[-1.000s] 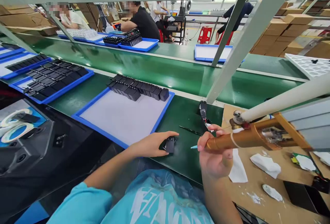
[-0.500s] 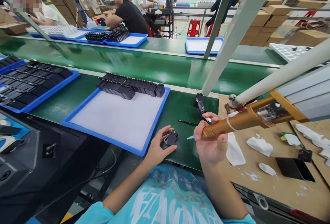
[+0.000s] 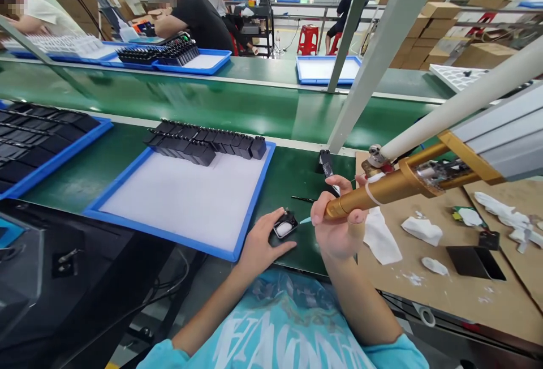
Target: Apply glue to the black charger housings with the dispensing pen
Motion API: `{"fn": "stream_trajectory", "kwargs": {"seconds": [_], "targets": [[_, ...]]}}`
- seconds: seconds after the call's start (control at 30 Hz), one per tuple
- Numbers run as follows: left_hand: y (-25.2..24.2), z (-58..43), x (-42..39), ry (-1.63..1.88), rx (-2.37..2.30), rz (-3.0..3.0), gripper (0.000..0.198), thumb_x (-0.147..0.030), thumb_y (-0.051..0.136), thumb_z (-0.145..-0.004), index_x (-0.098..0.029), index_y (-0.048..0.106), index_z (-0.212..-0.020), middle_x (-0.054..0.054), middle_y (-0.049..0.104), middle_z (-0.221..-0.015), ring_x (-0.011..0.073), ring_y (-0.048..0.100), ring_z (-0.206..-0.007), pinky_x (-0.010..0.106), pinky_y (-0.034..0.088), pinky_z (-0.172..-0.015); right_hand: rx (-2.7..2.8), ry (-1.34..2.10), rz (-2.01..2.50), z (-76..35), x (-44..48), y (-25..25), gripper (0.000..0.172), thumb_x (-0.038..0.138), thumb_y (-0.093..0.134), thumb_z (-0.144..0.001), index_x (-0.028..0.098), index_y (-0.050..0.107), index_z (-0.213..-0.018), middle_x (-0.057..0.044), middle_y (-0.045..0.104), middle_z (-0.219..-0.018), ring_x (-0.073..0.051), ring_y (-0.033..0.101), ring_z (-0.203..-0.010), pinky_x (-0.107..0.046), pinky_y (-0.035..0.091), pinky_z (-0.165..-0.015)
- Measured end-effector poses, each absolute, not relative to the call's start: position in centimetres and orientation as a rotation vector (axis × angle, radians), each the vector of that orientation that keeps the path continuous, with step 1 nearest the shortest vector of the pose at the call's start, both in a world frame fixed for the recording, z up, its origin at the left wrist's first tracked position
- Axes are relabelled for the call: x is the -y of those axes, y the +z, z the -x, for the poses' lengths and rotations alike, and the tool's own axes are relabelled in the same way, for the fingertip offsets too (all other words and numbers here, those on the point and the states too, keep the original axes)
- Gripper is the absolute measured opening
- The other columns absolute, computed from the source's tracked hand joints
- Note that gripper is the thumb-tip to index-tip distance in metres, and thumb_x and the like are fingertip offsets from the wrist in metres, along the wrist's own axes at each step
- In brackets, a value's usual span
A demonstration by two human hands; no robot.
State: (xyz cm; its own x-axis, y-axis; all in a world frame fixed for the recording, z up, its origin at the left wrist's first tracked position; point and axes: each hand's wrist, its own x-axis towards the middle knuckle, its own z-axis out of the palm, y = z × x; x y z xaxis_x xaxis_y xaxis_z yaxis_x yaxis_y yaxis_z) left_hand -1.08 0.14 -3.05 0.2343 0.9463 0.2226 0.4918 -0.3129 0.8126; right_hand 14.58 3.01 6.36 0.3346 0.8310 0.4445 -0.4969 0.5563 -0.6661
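A small black plug adapter [image 3: 285, 224] rests on the green bench, its open side facing up and showing a white patch inside. My left hand [image 3: 259, 244] holds it from the left, fingers along its far edge and thumb on the near side. My right hand [image 3: 337, 224] is wrapped round a gold-coloured dispensing gun [image 3: 382, 192]. The gun's pale blue nozzle [image 3: 304, 221] points left, its tip at the adapter's right edge; whether they touch I cannot tell. Behind the right hand lie a thin black tool [image 3: 302, 198] and another black adapter part [image 3: 326, 163].
A blue-rimmed tray [image 3: 169, 239] left of my hands carries rows of black adapters [image 3: 190, 144]. Another full tray [image 3: 55, 171] stands farther left. On the right, cardboard [image 3: 407, 261] bears white wipes [image 3: 422, 230] and a black box [image 3: 475, 262]. A slanted metal post [image 3: 382, 58] rises behind.
The adapter has been turned from prongs up to open side up. My right hand has brought the nozzle left to its edge. The camera view has shifted slightly.
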Motion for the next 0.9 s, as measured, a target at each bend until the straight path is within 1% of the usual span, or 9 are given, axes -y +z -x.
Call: {"fn": "stream_trajectory", "kwargs": {"seconds": [0.03,0.13,0.23,0.4,0.47,0.6,0.67,0.8,0.9], "targets": [[-3.1,0.9,-0.1,0.954,-1.353,-1.941,0.052,-0.038,0.072,-0.081,-0.022,0.055,-0.128,0.010,0.063,-0.130,0.0265,0.059,-0.120,0.043,0.046,-0.103,0.847,0.913,0.457,-14.5,-3.0,6.4,0.030,0.044,0.057,-0.085,0.034,0.056,-0.114,0.000,0.059,-0.107,-0.005,0.052,-0.042,-0.022,0.034,-0.034],[-2.8,0.1,-0.1,0.941,-1.460,-1.939,0.034,-0.035,0.066,-0.085,-0.020,0.059,-0.115,0.008,0.072,-0.107,0.0235,0.069,-0.097,0.037,0.054,-0.085,0.846,0.934,0.482,-14.4,-3.1,6.5,0.040,0.050,0.060,-0.082,0.034,0.054,-0.118,-0.001,0.058,-0.106,-0.005,0.051,-0.041,-0.022,0.034,-0.032],[-2.0,-0.5,-0.2,0.960,-1.450,-1.922,0.033,-0.035,0.066,-0.084,-0.021,0.058,-0.113,0.005,0.074,-0.096,0.0204,0.071,-0.082,0.031,0.055,-0.073,0.845,0.945,0.506,-14.5,-3.1,6.7,0.045,0.054,0.060,-0.080,0.034,0.053,-0.120,0.000,0.058,-0.104,-0.005,0.050,-0.039,-0.022,0.035,-0.030],[-0.7,-0.6,-0.1,1.048,-1.384,-1.931,0.030,-0.031,0.069,-0.079,-0.021,0.059,-0.106,0.003,0.073,-0.092,0.0180,0.069,-0.077,0.028,0.054,-0.071,0.833,0.961,0.514,-14.6,-3.2,6.8,0.047,0.056,0.061,-0.078,0.033,0.056,-0.119,0.000,0.058,-0.104,-0.004,0.050,-0.038,-0.022,0.036,-0.030],[-0.4,-0.6,-0.1,1.053,-1.368,-1.916,0.028,-0.030,0.069,-0.079,-0.021,0.060,-0.104,0.001,0.072,-0.090,0.0166,0.068,-0.074,0.026,0.053,-0.069,0.839,0.953,0.528,-14.7,-3.3,6.8,0.046,0.058,0.061,-0.077,0.032,0.057,-0.115,0.000,0.059,-0.103,-0.004,0.050,-0.037,-0.022,0.035,-0.029],[0.1,-0.7,0.0,1.049,-1.364,-1.901,0.027,-0.027,0.069,-0.078,-0.021,0.059,-0.102,0.000,0.071,-0.087,0.0150,0.067,-0.071,0.024,0.052,-0.066,0.849,0.945,0.515,-14.8,-3.3,6.6,0.032,0.055,0.059,-0.080,0.028,0.057,-0.097,0.000,0.059,-0.101,-0.004,0.050,-0.037,-0.022,0.035,-0.030],[0.2,-0.7,0.0,1.039,-1.365,-1.896,0.026,-0.028,0.069,-0.078,-0.021,0.059,-0.101,0.000,0.071,-0.086,0.0146,0.066,-0.070,0.024,0.051,-0.065,0.854,0.947,0.494,-14.8,-3.3,6.5,0.027,0.053,0.058,-0.082,0.028,0.055,-0.093,0.001,0.059,-0.101,-0.004,0.051,-0.038,-0.022,0.037,-0.031],[0.3,-0.7,0.0,1.026,-1.381,-1.896,0.027,-0.029,0.069,-0.078,-0.021,0.059,-0.101,0.000,0.071,-0.085,0.0150,0.066,-0.069,0.024,0.050,-0.063,0.869,0.956,0.486,-14.8,-3.4,6.5,0.033,0.055,0.058,-0.082,0.028,0.058,-0.102,-0.001,0.057,-0.105,-0.004,0.052,-0.039,-0.024,0.037,-0.031],[0.1,-0.7,-0.1,1.021,-1.372,-1.899,0.027,-0.030,0.068,-0.079,-0.021,0.059,-0.103,0.000,0.071,-0.086,0.0154,0.067,-0.070,0.024,0.050,-0.063,0.870,0.966,0.482,-14.7,-3.4,6.6,0.038,0.056,0.059,-0.080,0.029,0.059,-0.107,-0.002,0.056,-0.105,-0.005,0.051,-0.040,-0.024,0.036,-0.029]]}}
